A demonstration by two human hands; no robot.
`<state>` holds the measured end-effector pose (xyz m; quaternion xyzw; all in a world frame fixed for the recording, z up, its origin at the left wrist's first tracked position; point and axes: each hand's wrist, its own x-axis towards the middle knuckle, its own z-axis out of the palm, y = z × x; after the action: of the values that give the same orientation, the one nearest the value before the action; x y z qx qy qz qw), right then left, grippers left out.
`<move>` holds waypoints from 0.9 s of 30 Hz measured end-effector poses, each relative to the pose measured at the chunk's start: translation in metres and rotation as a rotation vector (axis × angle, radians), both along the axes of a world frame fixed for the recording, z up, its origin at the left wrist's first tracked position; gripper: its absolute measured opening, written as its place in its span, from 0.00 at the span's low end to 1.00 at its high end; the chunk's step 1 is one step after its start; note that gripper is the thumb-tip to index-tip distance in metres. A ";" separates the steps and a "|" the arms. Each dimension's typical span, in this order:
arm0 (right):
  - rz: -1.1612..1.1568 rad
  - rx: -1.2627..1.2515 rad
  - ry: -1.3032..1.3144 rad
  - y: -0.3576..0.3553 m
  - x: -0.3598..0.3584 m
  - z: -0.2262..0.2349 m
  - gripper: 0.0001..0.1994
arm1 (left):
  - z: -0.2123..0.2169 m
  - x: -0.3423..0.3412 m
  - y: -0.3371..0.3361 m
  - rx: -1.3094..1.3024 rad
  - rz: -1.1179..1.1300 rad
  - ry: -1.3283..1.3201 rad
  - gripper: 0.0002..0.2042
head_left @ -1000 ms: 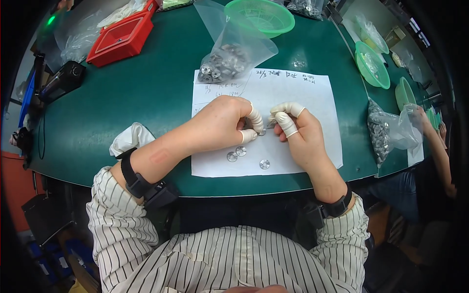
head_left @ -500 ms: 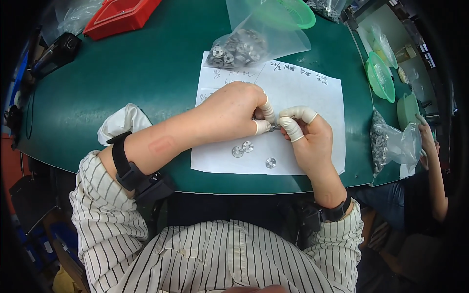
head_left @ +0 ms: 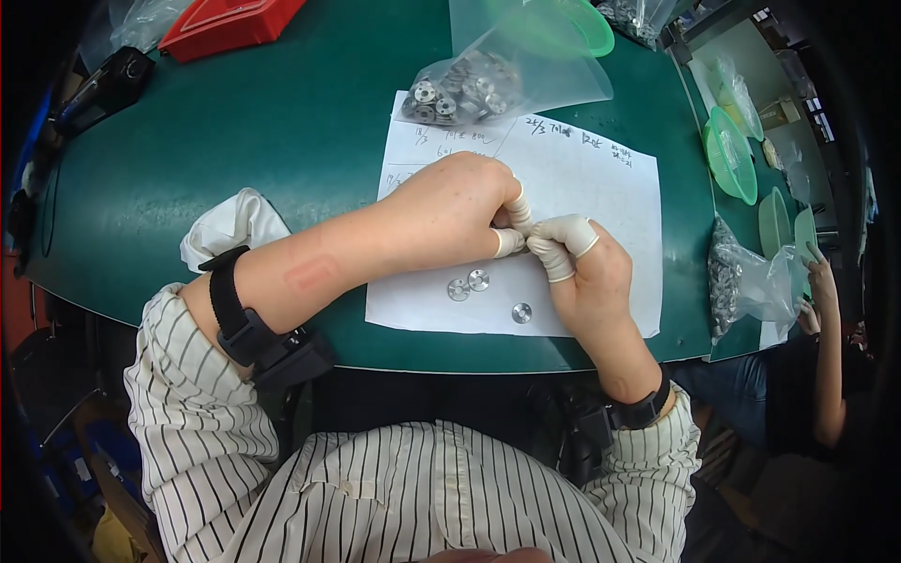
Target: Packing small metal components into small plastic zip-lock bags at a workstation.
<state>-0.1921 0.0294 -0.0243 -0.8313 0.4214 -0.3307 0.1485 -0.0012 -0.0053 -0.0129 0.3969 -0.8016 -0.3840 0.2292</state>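
Note:
My left hand (head_left: 469, 202) and my right hand (head_left: 593, 272) meet fingertip to fingertip over a white paper sheet (head_left: 601, 178) with handwriting on it. White finger cots cover the thumb and forefinger of both. Each hand is closed in a pinch, and whatever lies between the fingertips is hidden by them. Just below on the paper lie two round metal discs with holes (head_left: 459, 290), partly overlapping. A third metal disc (head_left: 522, 313) rests apart from them, nearer the sheet's front edge. Beyond my left hand, a clear plastic bag (head_left: 469, 89) full of similar metal discs sits on the sheet's far edge.
A crumpled white cloth (head_left: 235, 225) lies by my left forearm on the green table (head_left: 253, 122). Far left are a red tray (head_left: 225, 23) and a black device (head_left: 103, 91). Green baskets (head_left: 730, 155) and another parts bag (head_left: 725, 281) stand right, near a co-worker's hands (head_left: 819, 281).
My hands have drawn closer together, and the bit of metal glimpsed between the fingertips is now covered. The right wrist has shifted slightly left. The discs stay on the paper.

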 end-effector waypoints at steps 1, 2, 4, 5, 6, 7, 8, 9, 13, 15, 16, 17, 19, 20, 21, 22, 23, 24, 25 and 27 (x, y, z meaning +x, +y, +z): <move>-0.002 0.001 0.002 0.000 0.000 0.000 0.04 | -0.001 0.000 0.000 -0.003 0.000 -0.005 0.05; -0.003 0.000 0.004 0.001 0.000 0.000 0.04 | -0.001 0.000 -0.001 -0.007 0.001 -0.010 0.05; -0.005 -0.014 0.011 0.000 0.000 -0.001 0.04 | 0.001 0.001 -0.002 0.039 0.008 0.002 0.05; -0.006 0.007 -0.029 0.000 -0.001 -0.004 0.04 | 0.003 0.002 -0.002 0.093 0.015 0.012 0.06; -0.008 0.027 -0.068 0.000 -0.002 -0.006 0.04 | 0.004 0.002 -0.003 0.146 0.020 0.022 0.07; -0.009 0.048 -0.107 -0.001 -0.004 -0.006 0.04 | 0.004 0.002 -0.004 0.135 0.020 0.030 0.07; -0.006 0.038 -0.098 -0.001 -0.005 -0.003 0.04 | 0.003 0.004 -0.003 0.176 0.035 0.060 0.07; -0.070 0.244 -0.325 -0.001 -0.006 0.001 0.04 | 0.002 0.004 -0.002 0.218 0.051 0.092 0.08; -0.164 0.723 -0.865 -0.006 -0.014 0.007 0.06 | 0.000 0.006 0.001 0.279 0.082 0.207 0.10; -0.097 0.870 -1.064 -0.010 -0.018 0.006 0.07 | -0.002 0.003 0.001 0.288 0.090 0.255 0.11; -0.094 0.866 -1.052 -0.011 -0.020 0.008 0.07 | -0.003 0.001 0.002 0.275 0.072 0.335 0.11; -0.083 0.895 -1.085 -0.012 -0.021 0.009 0.07 | -0.004 -0.001 0.002 0.262 0.054 0.414 0.11; -0.064 0.970 -1.156 -0.010 -0.022 0.009 0.08 | -0.003 -0.003 0.003 0.255 0.047 0.497 0.12; -0.063 0.977 -1.147 -0.010 -0.021 0.009 0.08 | -0.003 -0.004 0.003 0.331 0.029 0.520 0.11; -0.041 1.006 -1.132 -0.009 -0.020 0.009 0.08 | -0.001 -0.005 0.004 0.407 0.009 0.542 0.11; -0.020 1.035 -1.117 -0.008 -0.019 0.010 0.08 | 0.000 -0.005 0.005 0.484 -0.010 0.564 0.10; 0.002 1.061 -1.104 -0.008 -0.018 0.011 0.08 | 0.002 -0.005 0.005 0.484 -0.006 0.568 0.10; 0.004 1.065 -1.100 -0.008 -0.017 0.011 0.08 | 0.003 -0.004 0.005 0.531 -0.011 0.568 0.10; 0.013 1.068 -1.080 -0.008 -0.017 0.012 0.08 | 0.004 -0.004 0.006 0.578 -0.016 0.568 0.09; 0.031 1.074 -1.042 -0.008 -0.017 0.012 0.08 | 0.006 -0.002 0.007 0.624 -0.016 0.568 0.09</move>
<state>-0.2094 0.0217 -0.0119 -0.3858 0.3881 -0.4282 0.7191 -0.0034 0.0015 -0.0064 0.3193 -0.5550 -0.7042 0.3068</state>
